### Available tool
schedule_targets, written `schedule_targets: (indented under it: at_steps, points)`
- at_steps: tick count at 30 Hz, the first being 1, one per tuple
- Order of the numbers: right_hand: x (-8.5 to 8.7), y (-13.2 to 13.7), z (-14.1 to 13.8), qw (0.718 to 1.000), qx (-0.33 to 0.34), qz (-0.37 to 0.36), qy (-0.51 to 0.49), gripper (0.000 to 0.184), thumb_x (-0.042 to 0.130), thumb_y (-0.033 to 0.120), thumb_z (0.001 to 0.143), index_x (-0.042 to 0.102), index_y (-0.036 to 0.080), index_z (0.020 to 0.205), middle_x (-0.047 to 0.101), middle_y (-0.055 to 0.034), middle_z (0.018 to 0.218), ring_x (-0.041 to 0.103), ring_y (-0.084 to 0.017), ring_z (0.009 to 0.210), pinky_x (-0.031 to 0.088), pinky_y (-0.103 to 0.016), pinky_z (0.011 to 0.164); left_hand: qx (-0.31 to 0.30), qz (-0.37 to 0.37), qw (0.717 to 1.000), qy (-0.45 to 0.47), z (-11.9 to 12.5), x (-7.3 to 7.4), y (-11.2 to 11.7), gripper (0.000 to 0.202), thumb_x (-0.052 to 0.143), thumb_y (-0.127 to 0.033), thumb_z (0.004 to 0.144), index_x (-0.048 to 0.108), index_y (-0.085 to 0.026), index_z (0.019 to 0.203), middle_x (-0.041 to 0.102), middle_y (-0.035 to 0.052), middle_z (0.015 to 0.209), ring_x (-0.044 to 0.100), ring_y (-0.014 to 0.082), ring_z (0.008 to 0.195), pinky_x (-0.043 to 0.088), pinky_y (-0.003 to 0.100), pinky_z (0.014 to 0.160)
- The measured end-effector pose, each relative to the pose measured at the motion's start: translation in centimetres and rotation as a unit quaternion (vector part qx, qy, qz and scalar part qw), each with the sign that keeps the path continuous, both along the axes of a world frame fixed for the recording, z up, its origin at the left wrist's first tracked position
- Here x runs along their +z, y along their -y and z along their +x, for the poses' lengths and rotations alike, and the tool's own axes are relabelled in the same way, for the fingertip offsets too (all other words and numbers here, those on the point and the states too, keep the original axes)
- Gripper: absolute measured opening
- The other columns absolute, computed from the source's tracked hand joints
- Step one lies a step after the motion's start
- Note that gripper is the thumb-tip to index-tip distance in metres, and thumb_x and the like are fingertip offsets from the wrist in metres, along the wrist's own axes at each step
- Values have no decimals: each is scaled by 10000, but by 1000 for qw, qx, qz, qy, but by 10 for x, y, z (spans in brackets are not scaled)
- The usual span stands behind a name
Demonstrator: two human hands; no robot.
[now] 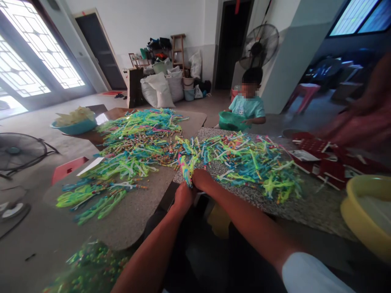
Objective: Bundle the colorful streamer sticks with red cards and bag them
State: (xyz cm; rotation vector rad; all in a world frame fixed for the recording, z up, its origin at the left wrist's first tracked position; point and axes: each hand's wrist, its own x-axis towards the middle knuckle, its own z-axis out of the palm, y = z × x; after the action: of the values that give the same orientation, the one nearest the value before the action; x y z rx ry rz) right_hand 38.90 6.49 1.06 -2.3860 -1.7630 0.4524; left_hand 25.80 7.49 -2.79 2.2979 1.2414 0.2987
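Note:
My left hand [183, 196] and my right hand [202, 179] meet at the gap between two tables, both closed on a small bunch of bright green, yellow and pink strips [186, 169] that stands up from my fingers. Just beyond them a wide heap of the same colourful strips [244, 156] covers the speckled stone table [305, 203]. A second heap [137, 142] spreads across the brown table [137, 207] on the left.
A teal bowl of pale pieces [75, 122] sits at the far left, a yellow basin [366, 211] at the right edge, red trays [324, 158] beside it. A child with a green basin [247, 110] sits beyond. Another person's blurred arm [360, 122] reaches in. Fans [18, 152] stand left.

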Motion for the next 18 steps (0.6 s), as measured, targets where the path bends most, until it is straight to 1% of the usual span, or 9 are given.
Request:
schedule_targets:
  at_steps: [3,6,10,13,15,18]
  points:
    - [-7,1,4,999,-22,21,-32,292,512,276,986,745,112,1050,754,-175,1108,719,-253,1037,487,-279,802,-6,9,1000,-18,1,2,0,319,549,-340,989,676,-188,1239,729,139,1205,685,250,1131,504,293,900]
    - [-13,5,7,996,-34,39,-66,307,508,345,1012,736,139,1017,761,-136,1089,716,-211,1006,466,-252,782,-12,13,999,-43,2,5,0,304,543,-283,976,676,-182,1229,726,134,1210,683,245,1131,503,291,895]
    - [-19,11,4,996,-64,44,-51,335,490,400,1032,708,149,1071,762,-137,1053,724,-245,1002,472,-277,761,-20,13,999,-41,2,8,0,347,525,-272,978,651,-175,1288,713,145,1246,670,249,1165,504,305,932]
    - [-18,12,-1,997,-55,39,-24,334,454,362,1044,680,132,1132,758,-155,1053,732,-272,999,495,-300,771,-28,12,999,-25,0,6,-2,347,519,-267,981,655,-181,1288,713,144,1256,661,249,1192,502,305,957]
    - [-16,11,-2,999,-32,28,-4,316,441,296,1037,670,114,1158,755,-174,1062,735,-285,1004,512,-319,798,-33,12,999,-12,-1,4,-4,333,531,-264,976,667,-185,1270,721,136,1246,662,248,1194,502,299,961]
    - [-12,7,-3,1000,2,10,22,295,475,204,990,671,96,1182,743,-207,1105,730,-301,1044,526,-347,857,-44,17,999,14,-3,-2,-7,329,553,-273,968,673,-187,1262,726,135,1240,669,257,1189,508,305,953]
